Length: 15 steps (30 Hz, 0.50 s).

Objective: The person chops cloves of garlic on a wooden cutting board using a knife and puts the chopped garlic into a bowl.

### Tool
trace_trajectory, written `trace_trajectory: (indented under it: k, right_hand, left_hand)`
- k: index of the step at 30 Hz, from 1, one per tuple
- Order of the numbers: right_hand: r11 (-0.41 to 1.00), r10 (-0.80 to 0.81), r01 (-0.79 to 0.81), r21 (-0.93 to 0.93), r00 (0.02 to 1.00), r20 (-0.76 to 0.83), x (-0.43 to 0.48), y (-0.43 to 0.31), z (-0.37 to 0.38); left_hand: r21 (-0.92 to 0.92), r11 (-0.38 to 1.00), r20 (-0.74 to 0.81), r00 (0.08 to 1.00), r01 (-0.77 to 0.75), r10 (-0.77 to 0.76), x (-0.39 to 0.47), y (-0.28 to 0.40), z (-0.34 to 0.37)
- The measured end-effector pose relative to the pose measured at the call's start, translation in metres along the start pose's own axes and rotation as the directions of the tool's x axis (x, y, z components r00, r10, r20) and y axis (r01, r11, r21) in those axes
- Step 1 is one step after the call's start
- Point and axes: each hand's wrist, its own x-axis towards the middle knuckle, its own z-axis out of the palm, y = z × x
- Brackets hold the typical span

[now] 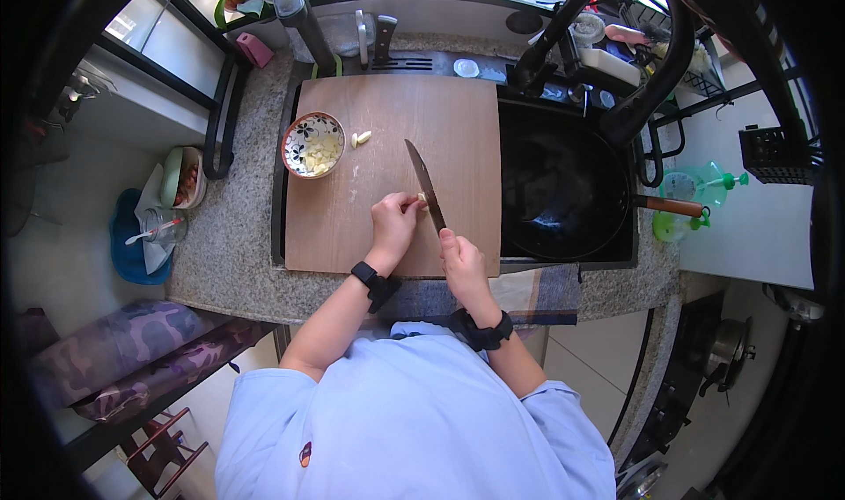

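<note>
My right hand [464,260] grips the handle of a kitchen knife [424,176], its blade pointing away from me over a wooden cutting board [455,117]. Pinched in the fingers of my left hand [395,221] is a small pale piece, apparently a garlic clove [423,199], right against the blade. Its far side is partly hidden by the knife. Two loose garlic cloves [361,138] lie farther up the board. To their left, a patterned bowl [288,160] with an orange rim holds sliced pale pieces [320,153].
A black wok [561,176] sits in the sink right of the board, its wooden handle [670,205] reaching over the granite counter [228,236]. A black faucet [683,57] arches above. A striped cloth [544,295] hangs at the front edge. A glass jar [162,226] stands left.
</note>
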Motion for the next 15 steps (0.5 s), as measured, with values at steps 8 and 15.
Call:
trace_trajectory:
  k: [8,15]
  right_hand:
    - [1.000,-0.005,0.005,0.004,1.000,0.018,0.0019,0.0028,-0.0003]
    - [0.999,0.046,-0.045,-0.005,0.997,0.060,0.0063,-0.0025,0.0018]
  left_hand:
    - [0.042,0.998,-0.002,0.999,-0.052,0.052,0.0010,-0.0001,-0.0009]
    - [-0.017,1.000,0.018,1.000,-0.011,0.011,0.0019,-0.0009,-0.0018]
